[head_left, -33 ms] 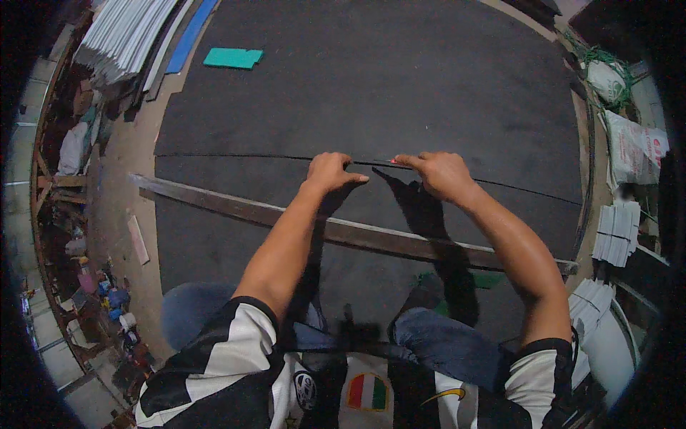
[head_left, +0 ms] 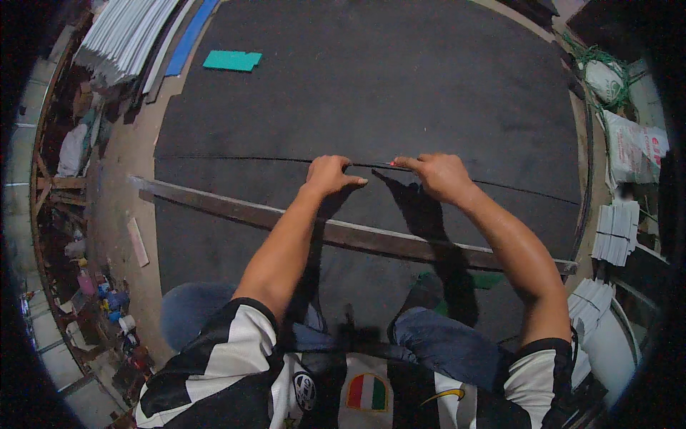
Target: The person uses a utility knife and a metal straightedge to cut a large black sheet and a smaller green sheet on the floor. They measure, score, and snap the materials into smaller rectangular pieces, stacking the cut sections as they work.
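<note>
A large black sheet (head_left: 371, 79) lies spread before me, crossed by a long dark line (head_left: 250, 158) like a cut or seam. My left hand (head_left: 330, 175) rests on the sheet at this line, fingers bent down and the thumb spread apart to the right. No object shows in it. My right hand (head_left: 444, 177) is closed farther along the line, index finger pointing left. A small red tip (head_left: 392, 164) peeks out at that finger's end; the rest of the thing is hidden. Nearer to me, a long straight bar (head_left: 386, 237) lies across the sheet, beneath my forearms.
A turquoise piece (head_left: 232, 61) lies on the sheet at the far left. Beyond the left edge are stacked white strips (head_left: 125, 36) and a blue strip (head_left: 191, 36). Bundled white pieces (head_left: 616, 232) and white sacks (head_left: 634, 146) stand at the right. My knees are at the near edge.
</note>
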Motion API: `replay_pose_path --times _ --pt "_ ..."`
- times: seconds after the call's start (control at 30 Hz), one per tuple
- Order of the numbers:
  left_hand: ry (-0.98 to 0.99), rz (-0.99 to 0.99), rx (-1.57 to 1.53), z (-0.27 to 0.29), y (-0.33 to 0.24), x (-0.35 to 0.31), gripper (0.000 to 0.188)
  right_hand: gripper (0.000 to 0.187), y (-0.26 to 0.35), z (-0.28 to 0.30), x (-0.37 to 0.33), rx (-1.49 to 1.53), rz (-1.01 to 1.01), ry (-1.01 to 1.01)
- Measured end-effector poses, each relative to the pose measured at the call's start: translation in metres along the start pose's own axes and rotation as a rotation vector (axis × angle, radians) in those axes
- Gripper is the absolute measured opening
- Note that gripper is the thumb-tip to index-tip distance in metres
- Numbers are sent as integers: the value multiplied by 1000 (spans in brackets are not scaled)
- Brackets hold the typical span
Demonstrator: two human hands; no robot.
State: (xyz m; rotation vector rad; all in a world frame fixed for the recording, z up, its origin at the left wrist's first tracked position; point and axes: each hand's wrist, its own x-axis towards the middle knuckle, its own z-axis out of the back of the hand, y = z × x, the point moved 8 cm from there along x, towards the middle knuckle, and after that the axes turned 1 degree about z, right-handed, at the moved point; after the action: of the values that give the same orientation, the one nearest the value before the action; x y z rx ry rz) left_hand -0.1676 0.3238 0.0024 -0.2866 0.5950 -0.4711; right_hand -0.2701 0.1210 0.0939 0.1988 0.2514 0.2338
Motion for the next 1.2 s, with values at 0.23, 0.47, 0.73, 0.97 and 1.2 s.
replay_pose_path --times 0.23,0.47,0.73,0.97,1.2 --pt "-89 -35 -98 2 3 -9 66 54 -6 -16 13 -8 -1 98" --pt "-144 -84 -65 1 1 -11 67 47 -2 -30 24 12 56 64" --pt "-171 -79 -106 0 5 -13 72 42 -10 -22 13 -73 54 110" --pt "-153 -76 -125 6 4 -18 74 58 -76 -33 -44 -195 -64 237" --pt "-165 -44 -159 7 4 -15 76 56 -171 -22 -138 -291 -304 323"
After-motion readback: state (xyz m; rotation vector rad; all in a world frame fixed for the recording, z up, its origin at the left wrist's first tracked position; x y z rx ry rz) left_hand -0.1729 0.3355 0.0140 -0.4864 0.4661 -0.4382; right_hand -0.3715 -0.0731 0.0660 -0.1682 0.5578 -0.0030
